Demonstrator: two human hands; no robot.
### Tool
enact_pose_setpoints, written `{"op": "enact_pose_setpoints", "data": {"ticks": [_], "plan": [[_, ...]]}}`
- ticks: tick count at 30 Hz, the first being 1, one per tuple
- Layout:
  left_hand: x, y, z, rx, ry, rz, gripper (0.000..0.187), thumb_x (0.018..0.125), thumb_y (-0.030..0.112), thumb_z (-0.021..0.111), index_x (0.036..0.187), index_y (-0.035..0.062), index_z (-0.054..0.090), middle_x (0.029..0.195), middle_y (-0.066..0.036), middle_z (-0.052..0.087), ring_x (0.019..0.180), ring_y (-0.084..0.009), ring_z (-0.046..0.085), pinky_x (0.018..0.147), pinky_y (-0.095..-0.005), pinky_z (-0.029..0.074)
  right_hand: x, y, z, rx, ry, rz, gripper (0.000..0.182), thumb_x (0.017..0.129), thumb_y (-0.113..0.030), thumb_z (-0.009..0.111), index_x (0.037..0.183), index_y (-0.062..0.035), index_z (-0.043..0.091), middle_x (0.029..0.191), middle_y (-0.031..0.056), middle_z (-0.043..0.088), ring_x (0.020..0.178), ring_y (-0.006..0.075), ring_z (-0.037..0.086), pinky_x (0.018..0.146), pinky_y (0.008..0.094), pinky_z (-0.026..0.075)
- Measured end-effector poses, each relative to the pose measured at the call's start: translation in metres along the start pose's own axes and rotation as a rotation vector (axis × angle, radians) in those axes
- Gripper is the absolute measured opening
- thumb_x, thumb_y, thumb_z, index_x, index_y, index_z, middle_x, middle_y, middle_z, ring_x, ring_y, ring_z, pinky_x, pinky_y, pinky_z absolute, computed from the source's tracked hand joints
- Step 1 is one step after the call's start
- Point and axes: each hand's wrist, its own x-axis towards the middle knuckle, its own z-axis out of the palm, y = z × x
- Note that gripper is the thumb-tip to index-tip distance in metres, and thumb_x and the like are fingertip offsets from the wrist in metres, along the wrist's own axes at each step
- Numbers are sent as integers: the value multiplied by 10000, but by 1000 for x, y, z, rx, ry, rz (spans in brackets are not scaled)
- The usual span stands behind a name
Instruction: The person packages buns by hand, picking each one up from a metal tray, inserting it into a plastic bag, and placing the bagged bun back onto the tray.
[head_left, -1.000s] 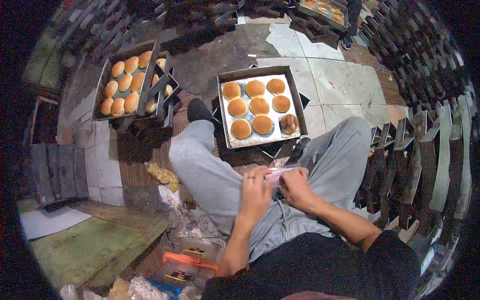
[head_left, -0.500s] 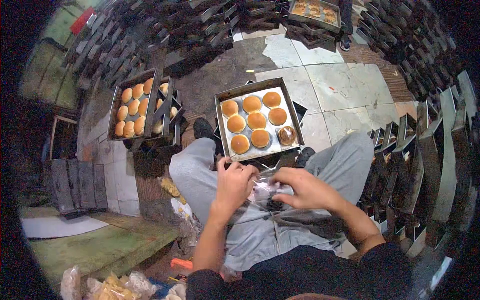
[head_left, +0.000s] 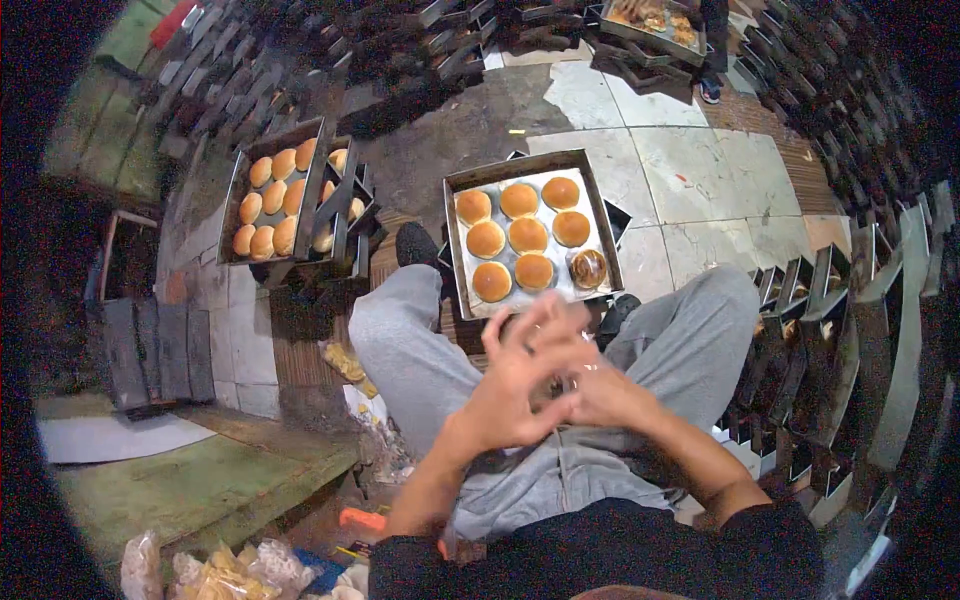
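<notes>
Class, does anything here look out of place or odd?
In the middle tray, the nearest right-hand bun looks dark and glossy, unlike the eight plain golden buns. Crumpled yellow material lies at left on the floor, like litter.

The wearer has a black short-sleeved top, light grey drawstring trousers and black shoes.

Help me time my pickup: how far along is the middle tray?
Likely done: the shiny, dark-swirled bun in the near right corner of the tray. In hand: something clear glints at the blurred hands, too unclear to name. Likely left: eight plain golden buns.
</notes>
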Motion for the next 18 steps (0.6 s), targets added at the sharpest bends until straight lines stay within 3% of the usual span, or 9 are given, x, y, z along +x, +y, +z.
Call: {"op": "enact_pose_setpoints", "data": {"ticks": [2, 4, 6, 7, 8, 10, 14, 17, 18], "plan": [[8, -13, 10, -275, 667, -345, 648, 901, 257, 725, 1457, 60, 457, 1511, -194, 496, 1507, -297, 315, 1211, -435, 197, 36, -1, 7, 8, 167, -20, 841, 803, -145, 705, 1531, 40, 328, 1557, 343, 329, 1503, 490, 217, 1259, 509, 147], [14, -39, 26, -575, 789, -484, 620, 988, 285, 657, 1480, 37, 373, 1459, -202, 513, 1414, -263, 418, 1170, -387, 293, 60, -14, 34, 129, 154, -56, 869, 800, -90, 669, 1545, 72, 253, 1555, 342, 328, 1489, 482, 262, 1245, 494, 204], [12, -70, 5, -1330, 896, -626, 511, 1046, 302, 586, 1453, 59, 397, 1346, -126, 571, 1257, -192, 514, 1050, -347, 407, 78, -23, 57, 222, 195, 74, 804, 802, -59, 644, 1526, 57, 315, 1541, 319, 361, 1462, 457, 334, 1209, 465, 299], [13, -91, -8, -1235, 1085, -673, 492, 1052, 310, 577, 1446, 69, 406, 1303, -105, 579, 1176, -166, 532, 986, -325, 428, 99, -31, 55, 245, 255, -46, 653, 828, -58, 608, 1448, 53, 438, 1436, 301, 491, 1370, 452, 457, 1125, 444, 410], [10, -113, -20, -1130, 1268, -726, 473, 1059, 318, 567, 1438, 80, 416, 1261, -85, 586, 1094, -141, 550, 922, -303, 450, 108, -18, 63, 243, 237, -35, 653, 828, -58, 608, 1448, 53, 438, 1436, 301, 491, 1370, 452, 457, 1125, 444, 410], [-12, -171, -27, -1016, 1452, -776, 458, 1053, 332, 576, 1426, 109, 431, 1277, -78, 588, 1067, -148, 559, 882, -291, 443, 126, 42, 94, 267, 156, 232, 416, 870, -3, 559, 1282, 45, 586, 1197, 264, 646, 1113, 437, 630, 977, 445, 499], [-16, -176, -47, -1273, 1373, -761, 442, 1060, 355, 552, 1397, 85, 462, 1233, -104, 622, 1088, -197, 626, 856, -344, 521, 149, 248, 144, -271, 271, 654, 298, 899, -147, 538, 1082, 74, 615, 1109, 306, 650, 994, 481, 632, 883, 520, 511], [-13, -184, -49, -1205, 1478, -743, 503, 1057, 380, 545, 1448, 107, 385, 1333, -96, 576, 1162, -224, 621, 903, -369, 482, 158, 339, 154, -368, 248, 686, 352, 899, -217, 554, 1063, 91, 601, 1109, 335, 641, 993, 486, 635, 889, 541, 508], [-15, -184, -52, -1226, 1467, -712, 561, 1051, 391, 552, 1485, 123, 319, 1384, -94, 549, 1179, -225, 618, 918, -370, 449, 161, 356, 163, -329, 300, 915, 377, 887, -248, 586, 1046, 93, 613, 1061, 306, 660, 954, 453, 655, 868, 517, 518]]}}
